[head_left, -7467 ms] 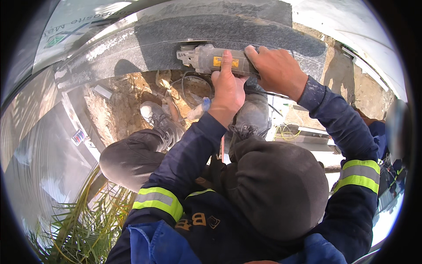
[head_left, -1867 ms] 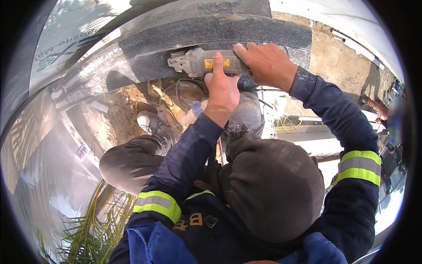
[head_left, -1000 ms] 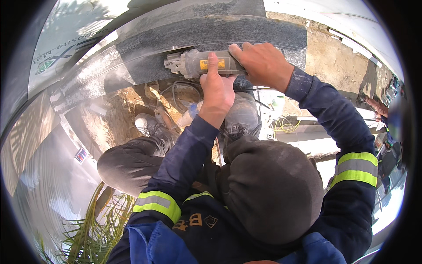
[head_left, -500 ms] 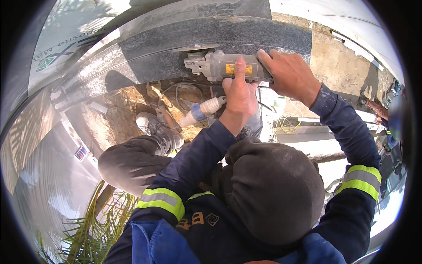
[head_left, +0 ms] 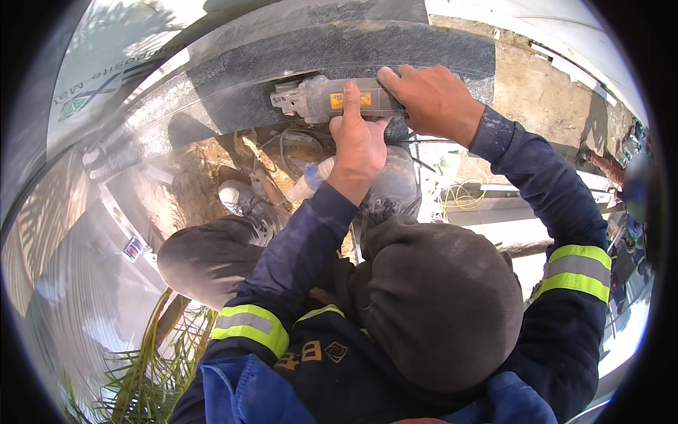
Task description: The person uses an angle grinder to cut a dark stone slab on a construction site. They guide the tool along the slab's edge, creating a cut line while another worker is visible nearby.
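A grey angle grinder [head_left: 316,99] with a yellow label lies sideways against a long dark grey stone slab [head_left: 452,56]. Its head points left, and the thin disc shows only as an edge along a pale line in the stone. My left hand [head_left: 359,147] wraps the grinder's body from the near side, thumb up over the label. Around the rear end of the same tool my right hand [head_left: 439,104] is closed, its fingers partly hidden behind the wrist and thumb. Pale dust covers the slab to the left of the grinder head.
Below the slab is rough sandy ground [head_left: 183,184] with a loose clear hose [head_left: 286,152] and a whitish, blue-banded cylinder [head_left: 307,182]. A yellow cable [head_left: 460,198] coils at right. Palm leaves [head_left: 134,374] stand at lower left. Other people [head_left: 625,191] are at the far right.
Both hands have shifted left with the grinder, its head sliding along the slab. My left forearm now covers more of the whitish cylinder.
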Tool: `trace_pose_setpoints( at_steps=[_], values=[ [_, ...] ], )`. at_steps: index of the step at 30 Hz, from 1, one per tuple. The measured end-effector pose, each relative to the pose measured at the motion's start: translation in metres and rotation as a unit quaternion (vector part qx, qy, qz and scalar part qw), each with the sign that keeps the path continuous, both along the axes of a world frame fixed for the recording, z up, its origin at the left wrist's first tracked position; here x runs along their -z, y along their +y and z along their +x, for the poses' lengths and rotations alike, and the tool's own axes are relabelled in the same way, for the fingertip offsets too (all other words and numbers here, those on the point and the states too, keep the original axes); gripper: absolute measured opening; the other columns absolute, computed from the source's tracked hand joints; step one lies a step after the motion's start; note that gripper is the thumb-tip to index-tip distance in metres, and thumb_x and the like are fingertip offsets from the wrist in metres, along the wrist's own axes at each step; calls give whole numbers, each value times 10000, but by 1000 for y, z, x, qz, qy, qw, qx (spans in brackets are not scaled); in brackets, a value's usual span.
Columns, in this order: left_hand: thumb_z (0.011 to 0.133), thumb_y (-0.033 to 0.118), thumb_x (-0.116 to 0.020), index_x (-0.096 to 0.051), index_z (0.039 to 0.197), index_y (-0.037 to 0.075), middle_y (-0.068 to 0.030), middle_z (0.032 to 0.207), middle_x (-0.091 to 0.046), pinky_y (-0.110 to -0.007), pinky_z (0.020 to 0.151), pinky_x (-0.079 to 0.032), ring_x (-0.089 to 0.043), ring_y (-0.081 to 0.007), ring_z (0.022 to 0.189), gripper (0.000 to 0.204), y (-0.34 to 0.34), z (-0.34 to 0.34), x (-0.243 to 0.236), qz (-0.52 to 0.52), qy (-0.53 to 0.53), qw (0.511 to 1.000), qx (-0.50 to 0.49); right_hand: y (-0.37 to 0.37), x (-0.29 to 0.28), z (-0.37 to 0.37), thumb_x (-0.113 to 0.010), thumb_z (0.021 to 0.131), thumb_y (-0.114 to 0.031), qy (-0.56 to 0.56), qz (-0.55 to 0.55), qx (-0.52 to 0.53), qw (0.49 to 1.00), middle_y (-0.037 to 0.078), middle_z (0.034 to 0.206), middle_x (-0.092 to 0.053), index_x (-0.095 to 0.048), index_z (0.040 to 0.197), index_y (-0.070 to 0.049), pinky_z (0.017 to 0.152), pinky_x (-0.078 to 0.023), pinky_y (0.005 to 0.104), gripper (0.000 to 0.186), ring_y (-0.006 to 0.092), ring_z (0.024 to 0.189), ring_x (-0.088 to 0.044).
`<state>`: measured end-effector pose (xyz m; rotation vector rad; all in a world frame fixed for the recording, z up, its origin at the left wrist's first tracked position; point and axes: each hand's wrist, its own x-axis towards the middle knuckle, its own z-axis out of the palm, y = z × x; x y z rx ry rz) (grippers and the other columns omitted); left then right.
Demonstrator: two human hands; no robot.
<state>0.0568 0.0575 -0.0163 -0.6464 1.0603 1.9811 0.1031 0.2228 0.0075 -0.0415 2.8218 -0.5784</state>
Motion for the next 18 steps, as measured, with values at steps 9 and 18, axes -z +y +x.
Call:
trace_pose_setpoints(
  at_steps=[9, 18],
  values=[
    [961, 384, -779, -404, 1406, 15, -111, 1363, -511, -549, 1180, -394, -522, -240, 1299, 689, 24, 26, -13, 38, -53, 998, -24, 18, -27, 23, -783, 770, -80, -36, 38, 10, 999, 152, 889, -664, -548, 1243, -37, 645, -551, 464, 530, 358, 766, -710],
    [977, 414, -748, -409, 1420, -6, -131, 1410, -500, -573, 1209, -350, -485, -271, 1359, 699, 8, 6, 2, -14, -12, 1000, -22, 4, 1, 4, -761, 780, -63, 5, 12, -2, 1000, 150, 878, -671, -542, 1225, -41, 643, -561, 452, 496, 354, 759, -714]
  ],
)
